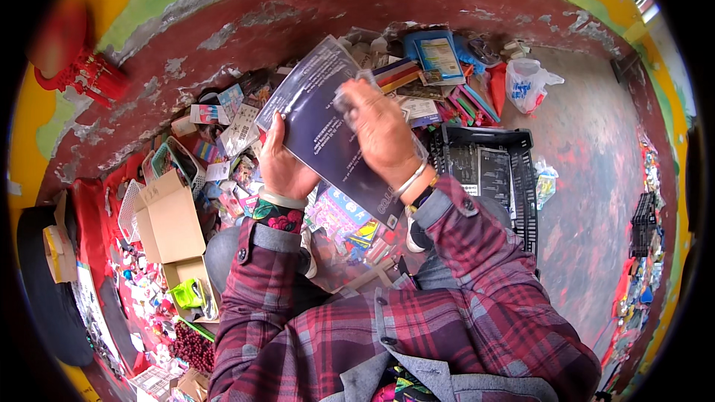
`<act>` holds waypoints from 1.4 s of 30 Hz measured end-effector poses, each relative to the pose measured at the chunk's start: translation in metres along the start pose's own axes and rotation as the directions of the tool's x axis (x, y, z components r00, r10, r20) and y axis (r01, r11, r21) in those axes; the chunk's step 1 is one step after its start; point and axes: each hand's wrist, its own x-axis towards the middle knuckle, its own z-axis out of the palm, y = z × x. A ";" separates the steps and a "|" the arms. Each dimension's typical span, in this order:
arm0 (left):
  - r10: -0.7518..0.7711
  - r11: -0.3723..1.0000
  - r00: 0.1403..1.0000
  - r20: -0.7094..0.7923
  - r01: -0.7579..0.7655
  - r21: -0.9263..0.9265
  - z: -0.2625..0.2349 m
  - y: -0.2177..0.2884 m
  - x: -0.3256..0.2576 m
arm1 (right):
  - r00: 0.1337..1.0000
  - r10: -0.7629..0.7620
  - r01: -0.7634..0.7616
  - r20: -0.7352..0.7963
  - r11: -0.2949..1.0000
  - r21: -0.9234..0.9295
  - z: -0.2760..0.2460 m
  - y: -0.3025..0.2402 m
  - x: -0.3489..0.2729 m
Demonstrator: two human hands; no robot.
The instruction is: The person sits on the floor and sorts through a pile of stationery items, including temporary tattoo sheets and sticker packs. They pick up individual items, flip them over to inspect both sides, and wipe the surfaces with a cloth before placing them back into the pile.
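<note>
Left hand point(287, 167) clamped on one dark packet point(324, 123); right hand point(382, 136) curled above, grip unclear; one crate point(527, 193) alongside.

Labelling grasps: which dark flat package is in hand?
The navy package with white print, its edge in the left hand; the other dark ones lie inside the black plastic crate.

Strewn over grey, red-smeared floor point(577, 216): black crate point(527, 179), crumpled packet point(546, 183) just beside it, white plastic bag point(526, 86), colourful packages point(337, 212).
</note>
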 end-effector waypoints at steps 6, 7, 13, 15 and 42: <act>-0.095 0.995 0.994 0.062 0.095 0.010 -0.031 0.020 -0.002 | 0.912 -0.313 0.349 0.265 0.932 -0.102 0.022 -0.052 -0.030; -0.072 0.997 0.996 0.050 0.073 -0.008 -0.025 0.017 -0.003 | 0.917 -0.300 0.347 0.262 0.925 -0.154 0.018 -0.046 -0.024; -0.021 0.998 1.000 0.016 0.020 0.057 0.007 0.007 -0.006 | 1.000 -0.012 0.005 -0.023 0.965 -0.263 -0.009 0.011 0.005; 0.036 0.998 0.998 0.047 -0.038 0.049 -0.001 0.015 -0.007 | 0.971 0.228 -0.234 -0.076 0.968 -0.092 -0.019 0.028 0.007; 0.091 0.995 0.996 0.008 -0.091 -0.035 -0.014 -0.012 -0.012 | 0.484 0.774 -0.367 0.409 -0.244 0.897 -0.041 0.063 -0.001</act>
